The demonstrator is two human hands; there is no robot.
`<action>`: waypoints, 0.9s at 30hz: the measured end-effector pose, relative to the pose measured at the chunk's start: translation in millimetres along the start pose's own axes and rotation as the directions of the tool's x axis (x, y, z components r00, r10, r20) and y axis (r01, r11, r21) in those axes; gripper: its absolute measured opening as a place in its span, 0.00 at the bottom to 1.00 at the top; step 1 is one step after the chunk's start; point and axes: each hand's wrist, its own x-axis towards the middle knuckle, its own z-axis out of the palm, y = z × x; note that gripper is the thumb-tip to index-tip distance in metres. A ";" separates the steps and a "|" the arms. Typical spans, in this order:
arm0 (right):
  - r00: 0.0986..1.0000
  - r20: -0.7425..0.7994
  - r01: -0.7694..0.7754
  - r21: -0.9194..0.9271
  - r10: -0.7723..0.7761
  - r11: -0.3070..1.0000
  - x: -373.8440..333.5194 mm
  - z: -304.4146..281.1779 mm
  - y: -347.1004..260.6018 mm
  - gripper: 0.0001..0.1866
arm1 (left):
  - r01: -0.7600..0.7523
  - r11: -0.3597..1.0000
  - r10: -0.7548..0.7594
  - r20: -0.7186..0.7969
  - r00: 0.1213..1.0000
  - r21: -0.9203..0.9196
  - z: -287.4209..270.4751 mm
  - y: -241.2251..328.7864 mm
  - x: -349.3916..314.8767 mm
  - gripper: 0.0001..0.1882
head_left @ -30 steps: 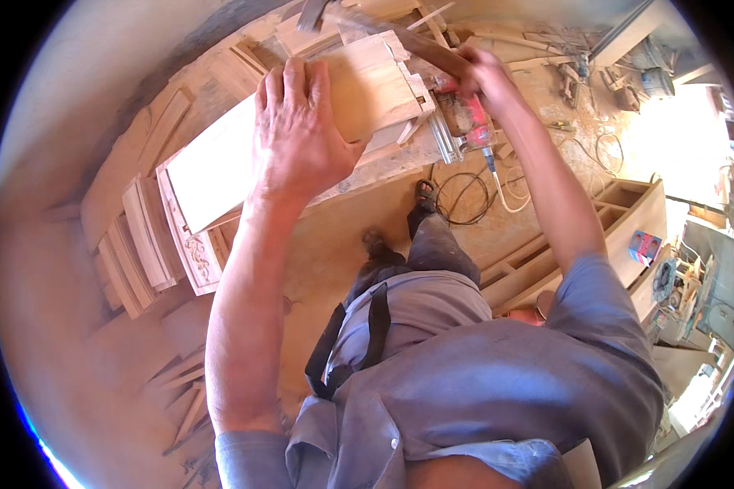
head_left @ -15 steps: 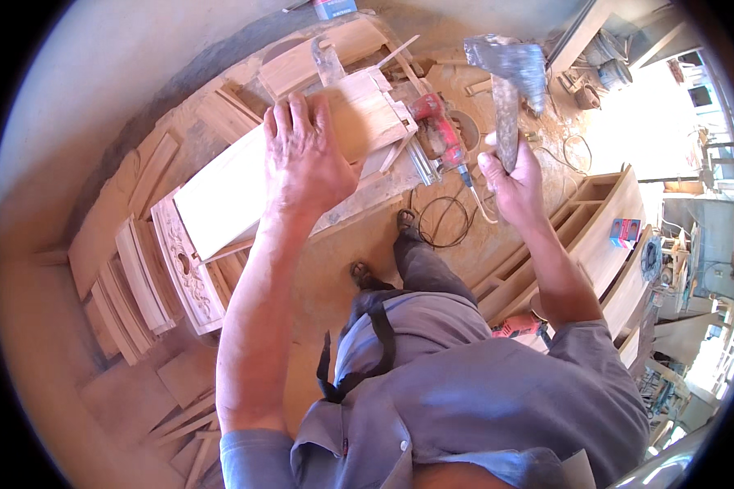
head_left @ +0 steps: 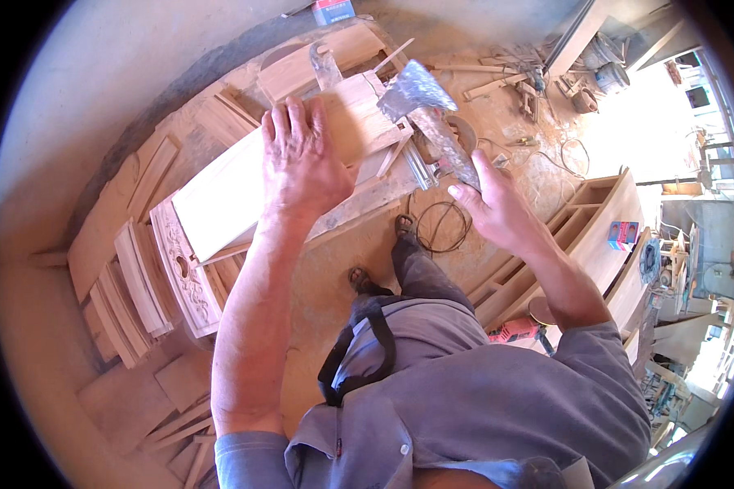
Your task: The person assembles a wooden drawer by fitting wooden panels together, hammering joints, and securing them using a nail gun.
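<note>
A pale wooden drawer (head_left: 228, 191) lies on its side across the work surface, its carved front (head_left: 181, 265) at the left end. Over its upper side spreads my left hand (head_left: 306, 163), fingers hooked on the far edge and gripping it. My right hand (head_left: 497, 204) is wrapped round the handle of a hatchet (head_left: 447, 140). The worn metal hatchet head overlaps the drawer's right corner; whether it touches the wood I cannot tell. Behind the drawer, a metal claw-like tool (head_left: 326, 67) stands partly hidden. The red power drill seen earlier is now mostly covered by the hatchet.
Stacked wooden mouldings (head_left: 143, 277) lie left of the drawer. A dark cable (head_left: 444, 226) coils on the dusty floor by my feet. To the right stands a long wooden cabinet frame (head_left: 587, 216) with a small box (head_left: 624, 235) and a red power tool (head_left: 515, 329).
My right hand has swung the hatchet down and left, from above the floor to the drawer's right end. The left hand has stayed on the drawer.
</note>
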 end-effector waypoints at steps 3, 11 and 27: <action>0.998 0.062 0.001 -0.049 0.002 0.999 0.2 -1.1 7.7 0.30 | -0.012 1.000 0.012 0.007 1.000 0.010 -1.7 0.1 2.5 0.47; 0.990 0.058 0.137 -0.178 -0.129 0.974 2.4 5.0 20.9 0.30 | 0.005 1.000 -0.005 0.018 1.000 -0.011 0.0 2.8 2.2 0.48; 0.994 0.015 0.105 0.213 -0.111 0.971 13.3 3.9 45.3 0.26 | 0.022 1.000 -0.022 -0.005 1.000 0.010 -0.3 2.5 -0.1 0.50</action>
